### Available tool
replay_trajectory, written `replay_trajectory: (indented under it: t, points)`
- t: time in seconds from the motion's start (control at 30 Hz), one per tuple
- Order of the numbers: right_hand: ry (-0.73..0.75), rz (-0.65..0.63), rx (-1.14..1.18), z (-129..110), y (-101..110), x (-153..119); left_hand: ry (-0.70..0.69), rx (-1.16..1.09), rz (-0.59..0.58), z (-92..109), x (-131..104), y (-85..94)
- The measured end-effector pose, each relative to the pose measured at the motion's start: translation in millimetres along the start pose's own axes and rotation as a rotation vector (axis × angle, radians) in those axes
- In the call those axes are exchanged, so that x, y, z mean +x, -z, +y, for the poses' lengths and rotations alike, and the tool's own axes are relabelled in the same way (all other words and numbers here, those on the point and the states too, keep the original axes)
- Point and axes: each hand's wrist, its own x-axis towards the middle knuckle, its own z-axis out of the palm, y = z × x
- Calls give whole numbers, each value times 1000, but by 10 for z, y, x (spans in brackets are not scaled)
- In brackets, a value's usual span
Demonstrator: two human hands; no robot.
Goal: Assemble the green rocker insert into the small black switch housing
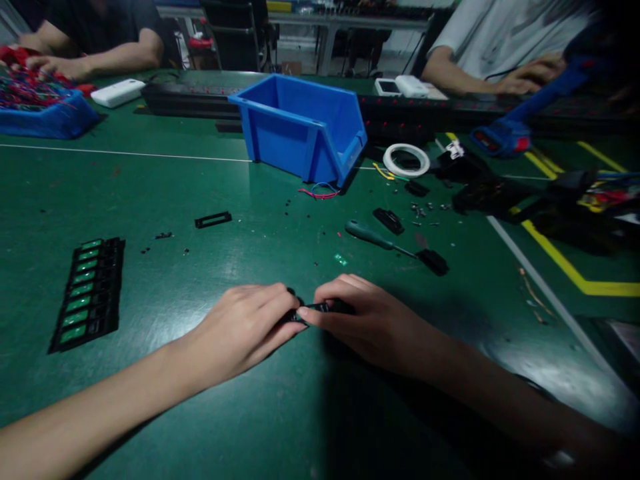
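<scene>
Both my hands meet low over the green table, gripping one small black plastic part between them. My left hand pinches its left end, and my right hand closes round its right end with the thumb along the near side. Fingers cover much of the part, so its exact kind is hidden. Beyond my right hand lie a green-handled screwdriver, a black plastic piece and a small green circuit board. To the left of my left hand rests a black panel with a row of green boards.
A blue bin stands ahead, with a white tape roll to its right. Loose screws and a black frame lie about. At right is a blue power tool. Two other people sit across the table.
</scene>
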Motion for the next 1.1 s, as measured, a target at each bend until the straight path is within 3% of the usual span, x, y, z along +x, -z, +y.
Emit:
replay_trajectory:
  t: [0.37,0.6,1.1]
  points:
    - [1,19,41,-6,-2,2,8,-12,-10,8,9,17]
    - [-132,66,199,8,22,-17,25,17,-2,17,-7,13]
    - [-151,51,173,30,15,-17,33,34,25,45,-19,6]
